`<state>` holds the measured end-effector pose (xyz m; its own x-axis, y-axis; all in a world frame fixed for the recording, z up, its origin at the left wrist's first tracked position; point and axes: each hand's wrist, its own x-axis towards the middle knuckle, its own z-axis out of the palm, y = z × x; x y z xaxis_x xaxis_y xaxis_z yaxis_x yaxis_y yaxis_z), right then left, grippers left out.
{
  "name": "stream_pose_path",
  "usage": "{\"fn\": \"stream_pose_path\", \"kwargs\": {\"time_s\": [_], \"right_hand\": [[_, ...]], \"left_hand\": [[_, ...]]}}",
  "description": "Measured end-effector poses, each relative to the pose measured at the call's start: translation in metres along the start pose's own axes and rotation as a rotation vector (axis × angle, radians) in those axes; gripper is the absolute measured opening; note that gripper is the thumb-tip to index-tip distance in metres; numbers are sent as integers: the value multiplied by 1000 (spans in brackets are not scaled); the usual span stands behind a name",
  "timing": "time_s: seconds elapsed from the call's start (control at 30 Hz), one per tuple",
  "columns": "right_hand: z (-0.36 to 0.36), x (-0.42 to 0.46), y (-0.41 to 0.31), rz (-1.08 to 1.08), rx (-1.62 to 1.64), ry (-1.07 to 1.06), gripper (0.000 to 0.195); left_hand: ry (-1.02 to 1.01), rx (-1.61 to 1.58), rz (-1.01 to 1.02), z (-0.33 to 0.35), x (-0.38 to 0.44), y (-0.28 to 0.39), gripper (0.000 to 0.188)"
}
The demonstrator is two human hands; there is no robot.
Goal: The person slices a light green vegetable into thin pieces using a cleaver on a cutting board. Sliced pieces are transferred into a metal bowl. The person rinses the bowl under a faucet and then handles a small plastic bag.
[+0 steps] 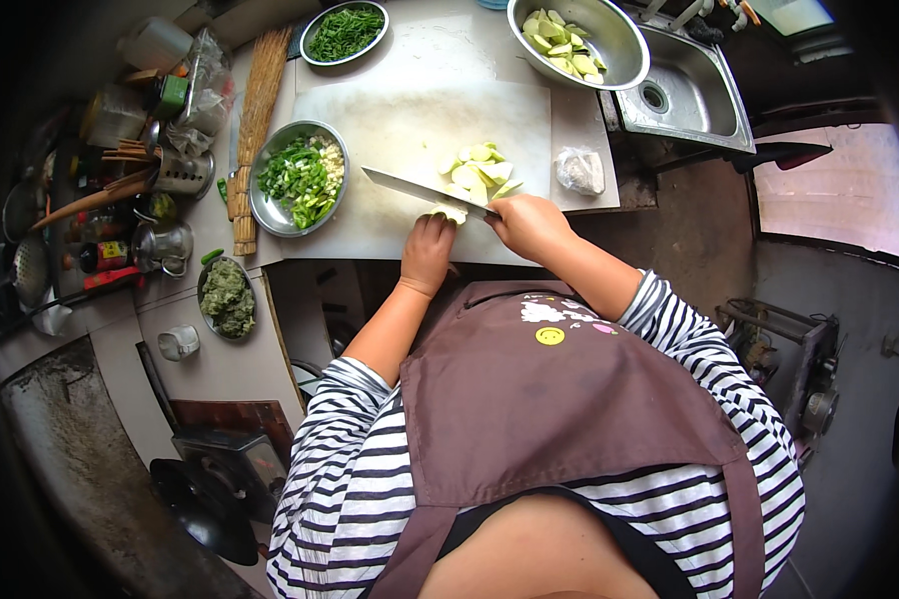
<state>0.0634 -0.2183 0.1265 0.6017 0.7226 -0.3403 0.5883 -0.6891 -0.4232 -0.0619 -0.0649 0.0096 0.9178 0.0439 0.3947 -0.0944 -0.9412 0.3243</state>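
Note:
My right hand (532,228) grips the handle of a kitchen cleaver (412,187), its blade pointing to the far left across a white cutting board (389,123). With its fingertips, my left hand (428,247) presses a pale green vegetable piece (449,214) on the board, close against the blade. Just beyond the blade lies a small heap of cut pale green vegetable slices (476,174). Left of the board's middle stands a steel bowl (261,196) with chopped green onion (292,176) and minced garlic, it seems.
A large steel basin (629,45) with more slices stands beside the sink (682,112). Chopped greens (344,34) fill a far bowl. A straw brush (258,112) lies left of the board; a bagged block (579,172) lies right. Bottles and utensils crowd the left.

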Motion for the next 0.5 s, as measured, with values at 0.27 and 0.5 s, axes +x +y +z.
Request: {"fn": "stream_pose_path", "kwargs": {"time_s": [0.27,0.5], "right_hand": [[5,0,0,27,-41,-92,17],[41,14,9,-38,-7,-20,15]], "left_hand": [[-9,3,4,0,-2,-1,26],[-39,-43,-13,-1,-14,1,26]]}}
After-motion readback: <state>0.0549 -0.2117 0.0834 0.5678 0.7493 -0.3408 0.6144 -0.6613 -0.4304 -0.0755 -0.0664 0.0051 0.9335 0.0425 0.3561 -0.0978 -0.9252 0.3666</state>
